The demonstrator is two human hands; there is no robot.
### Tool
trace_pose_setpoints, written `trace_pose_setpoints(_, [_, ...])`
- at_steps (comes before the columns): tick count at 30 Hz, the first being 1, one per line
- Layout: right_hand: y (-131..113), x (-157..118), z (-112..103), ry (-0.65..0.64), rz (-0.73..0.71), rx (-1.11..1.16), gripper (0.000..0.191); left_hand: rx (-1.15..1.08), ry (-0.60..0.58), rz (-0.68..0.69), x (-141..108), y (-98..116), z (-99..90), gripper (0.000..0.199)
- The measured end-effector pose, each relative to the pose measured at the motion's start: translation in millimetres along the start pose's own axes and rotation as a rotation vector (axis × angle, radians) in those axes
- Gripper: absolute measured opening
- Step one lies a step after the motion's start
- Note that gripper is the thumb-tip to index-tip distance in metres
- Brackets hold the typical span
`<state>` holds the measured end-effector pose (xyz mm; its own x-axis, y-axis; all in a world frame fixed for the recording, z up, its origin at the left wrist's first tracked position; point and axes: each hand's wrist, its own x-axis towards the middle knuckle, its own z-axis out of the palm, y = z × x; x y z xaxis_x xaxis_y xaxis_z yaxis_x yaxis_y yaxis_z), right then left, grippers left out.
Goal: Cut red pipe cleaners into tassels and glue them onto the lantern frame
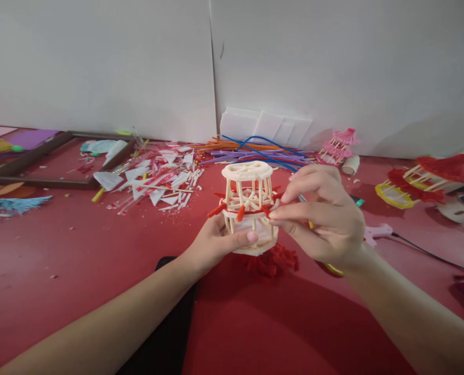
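Observation:
My left hand (220, 242) is closed around the lower tier of a small cream tower model (247, 172), holding it upright above the table. The model has thin stick posts, a ring-shaped top and short red pipe cleaner pieces (240, 212) jutting out around its middle rim. At the right side of that rim, my right hand (320, 216) pinches a red pipe cleaner piece (266, 211) between thumb and fingers. Beneath the model lies a pile of cut red pipe cleaner pieces (273, 261). Something with a yellow handle (333, 270) shows partly behind my right hand.
A black phone-like slab (173, 323) lies under my left forearm. Scraps and sticks (169, 177), pipe cleaners (251, 153) and a brown frame (40, 183) sit toward the wall. To the right are a pink tower (339, 146), red-roofed models (423, 177) and a corded pink tool (378, 233).

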<state>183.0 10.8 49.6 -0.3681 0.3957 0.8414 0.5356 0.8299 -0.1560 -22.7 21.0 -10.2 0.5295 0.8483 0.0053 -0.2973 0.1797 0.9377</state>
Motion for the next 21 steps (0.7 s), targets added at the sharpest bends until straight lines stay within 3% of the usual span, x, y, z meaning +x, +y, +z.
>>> trace_pose_setpoints(3, [4,1,-2,-0.027,-0.031,0.016,0.01,0.038,-0.028,0.036,0,3,2.8,0.04])
trace_pose_setpoints(8, [20,1,-8,-0.05,-0.014,0.097,0.046,0.011,-0.046,0.123,-2,4,4.3,0.042])
trace_pose_setpoints(12, [20,2,-8,-0.064,-0.06,0.114,0.033,0.024,-0.094,0.12,-6,2,1.7,0.04])
trace_pose_setpoints(17, [-1,4,-4,-0.027,-0.127,0.058,0.017,0.042,-0.088,0.135,-4,3,2.8,0.039])
trace_pose_setpoints(21, [-8,0,-1,-0.007,-0.151,0.006,0.018,0.025,-0.088,0.152,-3,5,4.6,0.039])
